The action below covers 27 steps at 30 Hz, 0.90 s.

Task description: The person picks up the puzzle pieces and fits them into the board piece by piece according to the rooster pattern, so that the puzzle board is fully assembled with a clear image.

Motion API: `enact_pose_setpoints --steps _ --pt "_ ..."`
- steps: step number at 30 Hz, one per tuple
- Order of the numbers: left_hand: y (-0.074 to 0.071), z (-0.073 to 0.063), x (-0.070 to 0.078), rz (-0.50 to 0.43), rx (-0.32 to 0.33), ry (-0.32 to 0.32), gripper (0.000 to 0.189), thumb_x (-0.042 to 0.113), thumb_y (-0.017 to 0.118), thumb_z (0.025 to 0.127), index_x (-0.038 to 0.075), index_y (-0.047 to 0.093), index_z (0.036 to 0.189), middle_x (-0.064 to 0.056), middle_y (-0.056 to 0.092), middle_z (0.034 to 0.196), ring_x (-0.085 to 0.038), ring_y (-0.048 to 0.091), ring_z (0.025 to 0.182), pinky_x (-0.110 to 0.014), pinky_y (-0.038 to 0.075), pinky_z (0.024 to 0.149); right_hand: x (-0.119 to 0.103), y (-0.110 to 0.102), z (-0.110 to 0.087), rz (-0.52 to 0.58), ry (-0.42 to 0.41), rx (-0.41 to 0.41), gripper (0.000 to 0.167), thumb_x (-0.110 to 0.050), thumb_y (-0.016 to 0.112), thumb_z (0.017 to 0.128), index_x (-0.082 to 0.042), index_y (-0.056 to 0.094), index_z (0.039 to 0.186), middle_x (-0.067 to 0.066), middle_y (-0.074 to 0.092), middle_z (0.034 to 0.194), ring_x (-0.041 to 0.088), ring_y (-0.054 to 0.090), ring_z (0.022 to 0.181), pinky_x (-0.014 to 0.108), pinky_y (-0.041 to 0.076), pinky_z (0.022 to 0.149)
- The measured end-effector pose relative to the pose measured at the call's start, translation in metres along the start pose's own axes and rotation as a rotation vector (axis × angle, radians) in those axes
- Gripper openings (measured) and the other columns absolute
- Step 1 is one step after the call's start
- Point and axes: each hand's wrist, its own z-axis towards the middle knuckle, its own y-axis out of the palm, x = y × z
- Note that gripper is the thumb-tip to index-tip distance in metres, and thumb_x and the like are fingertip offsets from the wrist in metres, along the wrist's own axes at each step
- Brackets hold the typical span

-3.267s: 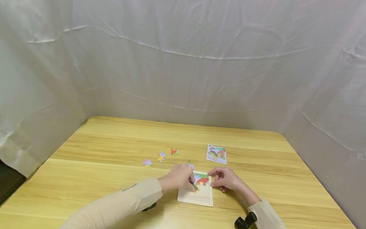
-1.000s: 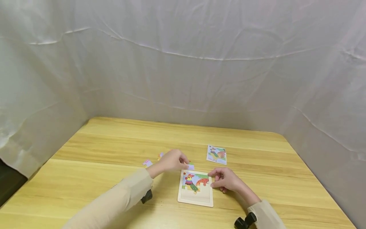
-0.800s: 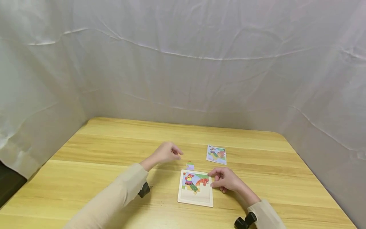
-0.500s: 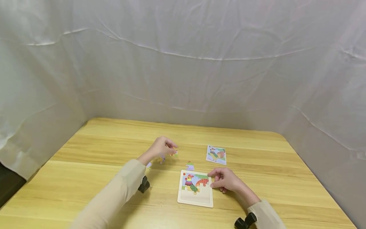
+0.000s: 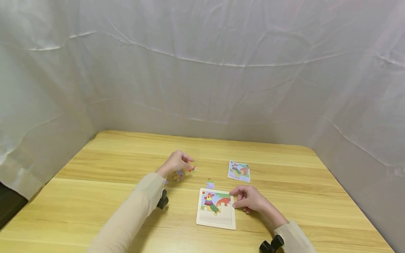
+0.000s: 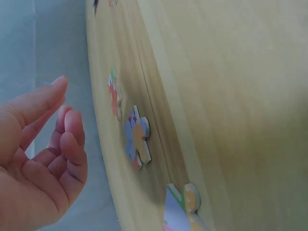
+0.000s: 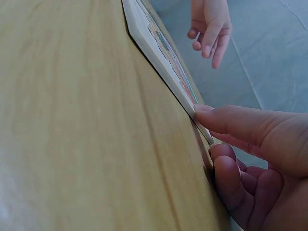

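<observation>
My left hand [image 5: 177, 161] hovers over the loose jigsaw pieces left of the tray, its fingers loosely bent and nothing between them. Below it in the left wrist view lie a red-and-green piece [image 6: 114, 94], a lavender-and-yellow piece [image 6: 138, 137] and another lavender piece [image 6: 178, 211]. The square wooden puzzle tray [image 5: 215, 225] lies flat with part of a rooster picture fitted along its upper side and bare wood below. With thumb and index finger, my right hand [image 5: 250, 198] holds the tray's right edge near its far corner.
A picture card [image 5: 239, 171] of the whole rooster lies beyond the tray. One green-and-lavender piece [image 5: 210, 183] is just off the tray's far edge. Grey cloth [image 5: 202, 88] hangs around the table's back and sides.
My left hand has left the tray, uncovering the rooster's head, and moved away and leftward over the loose pieces, where it has nearly stopped. My right hand stays at the tray's edge.
</observation>
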Motion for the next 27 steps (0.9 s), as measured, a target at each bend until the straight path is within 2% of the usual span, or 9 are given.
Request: enact_pose_setpoints --steps 3,6,7,11,18,23,27 --pt "0.001 0.004 -0.001 0.014 -0.01 -0.044 0.026 -0.003 0.066 0.075 -0.006 0.064 0.101 -0.014 0.064 0.084 -0.017 0.05 0.051 -0.029 0.045 0.052 -0.001 0.0 0.0 0.0 -0.005 0.001 0.032 -0.003 0.072 0.071 0.004 0.06 0.1 0.002 0.046 0.063 0.008 0.041 0.042 0.018 0.035 0.036" --pt "0.002 0.009 -0.002 0.043 -0.018 -0.094 0.028 -0.002 0.069 0.074 -0.004 0.065 0.101 -0.013 0.064 0.088 -0.006 0.033 0.04 -0.023 0.035 0.043 -0.002 0.0 0.0 -0.001 -0.007 0.001 0.032 -0.003 0.072 0.071 0.005 0.06 0.1 0.002 0.046 0.062 0.008 0.041 0.042 0.018 0.035 0.036" --pt "0.003 0.01 -0.003 0.048 -0.021 -0.111 0.028 -0.001 0.07 0.073 -0.003 0.065 0.101 -0.013 0.064 0.087 -0.006 0.029 0.038 -0.023 0.03 0.041 -0.001 0.0 0.0 -0.003 -0.01 0.001 0.032 -0.003 0.072 0.071 0.005 0.06 0.1 0.002 0.046 0.062 0.008 0.041 0.042 0.018 0.035 0.036" --pt "0.003 0.014 -0.005 0.064 -0.038 -0.17 0.03 -0.002 0.07 0.072 -0.002 0.065 0.102 -0.012 0.066 0.085 -0.007 0.032 0.037 -0.023 0.032 0.041 -0.001 0.0 0.0 -0.012 -0.014 -0.001 0.032 -0.004 0.072 0.071 0.004 0.06 0.1 0.002 0.047 0.062 0.008 0.041 0.041 0.018 0.036 0.036" --pt "0.006 0.017 -0.009 0.052 -0.065 -0.234 0.032 -0.003 0.072 0.071 -0.001 0.066 0.102 -0.014 0.065 0.095 -0.008 0.039 0.038 -0.021 0.039 0.04 0.0 0.0 0.0 -0.011 -0.021 -0.007 0.032 -0.004 0.072 0.072 0.004 0.06 0.1 0.002 0.047 0.062 0.008 0.041 0.041 0.018 0.036 0.036" --pt "0.009 0.017 -0.009 -0.026 -0.046 -0.289 0.033 -0.006 0.071 0.07 -0.002 0.065 0.102 -0.013 0.065 0.092 -0.008 0.038 0.039 -0.021 0.042 0.041 -0.001 0.0 0.0 -0.008 -0.02 -0.01 0.032 -0.004 0.072 0.072 0.004 0.06 0.101 0.002 0.047 0.062 0.008 0.042 0.041 0.018 0.036 0.036" --pt "0.011 0.02 -0.01 -0.031 -0.017 -0.309 0.031 -0.009 0.071 0.068 -0.002 0.067 0.098 -0.012 0.066 0.087 -0.007 0.038 0.038 -0.021 0.042 0.04 -0.001 -0.001 0.0 -0.009 -0.018 -0.009 0.033 -0.004 0.072 0.072 0.005 0.06 0.101 0.002 0.048 0.062 0.008 0.042 0.041 0.018 0.037 0.036"
